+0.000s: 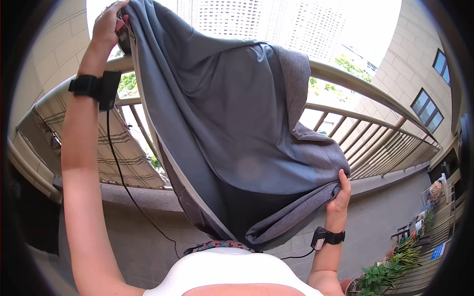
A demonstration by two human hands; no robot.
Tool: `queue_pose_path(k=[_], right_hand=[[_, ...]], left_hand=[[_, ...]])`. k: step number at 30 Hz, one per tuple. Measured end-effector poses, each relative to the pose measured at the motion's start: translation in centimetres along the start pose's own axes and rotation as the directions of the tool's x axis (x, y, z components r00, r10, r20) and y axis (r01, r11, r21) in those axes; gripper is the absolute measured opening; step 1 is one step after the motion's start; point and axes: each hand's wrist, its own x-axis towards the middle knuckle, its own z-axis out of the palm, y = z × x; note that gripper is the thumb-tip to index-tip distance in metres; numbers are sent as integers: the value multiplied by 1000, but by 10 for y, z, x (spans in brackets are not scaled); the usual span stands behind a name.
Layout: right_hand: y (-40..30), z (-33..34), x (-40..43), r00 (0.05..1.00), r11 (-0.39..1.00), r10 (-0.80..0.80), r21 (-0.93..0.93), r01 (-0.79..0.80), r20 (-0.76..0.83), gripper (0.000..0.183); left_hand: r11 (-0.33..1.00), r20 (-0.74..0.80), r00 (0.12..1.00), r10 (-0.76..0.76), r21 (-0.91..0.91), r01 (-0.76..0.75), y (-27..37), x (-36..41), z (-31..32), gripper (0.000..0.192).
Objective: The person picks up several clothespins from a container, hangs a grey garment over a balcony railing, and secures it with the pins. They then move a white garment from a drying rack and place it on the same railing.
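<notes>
A large grey fabric cover (237, 111) hangs spread out before me, its smooth lining side towards me and a coarser woven side showing at the right. Raised high at the upper left, my left hand (109, 27) grips a corner of it. My right hand (340, 192) is lower, at the right, with the thumb on the folded woven edge. Between the two hands the cloth sags in deep folds. Its far part appears to rest against the balcony railing (355, 85). The fingers of my right hand are mostly hidden behind the cloth.
A checked cloth (126, 144) hangs on the railing at the left. Potted plants (385, 273) line the right side of the tiled floor (377, 207). Black devices (109, 90) are strapped to both my wrists, with cables running towards my body.
</notes>
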Motion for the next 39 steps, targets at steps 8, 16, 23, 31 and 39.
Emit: queue_pose_path(k=[8, 16, 23, 31, 39], right_hand=[[36, 25, 10, 987, 999, 23, 41, -30, 162, 22], [79, 32, -3, 935, 961, 260, -160, -226, 242, 26], [146, 130, -33, 529, 859, 71, -322, 398, 845, 34], [179, 139, -47, 472, 855, 162, -362, 371, 866, 39], [189, 147, -29, 635, 972, 174, -236, 14, 752, 25]], left_hand=[[246, -6, 993, 114, 969, -23, 6, 56, 18, 26], [833, 129, 907, -400, 464, 301, -64, -274, -26, 15], [816, 632, 672, -387, 574, -70, -48, -336, 112, 44], [734, 648, 618, -445, 659, -163, -58, -300, 104, 17], [613, 286, 579, -764, 604, 509, 51, -283, 62, 33]])
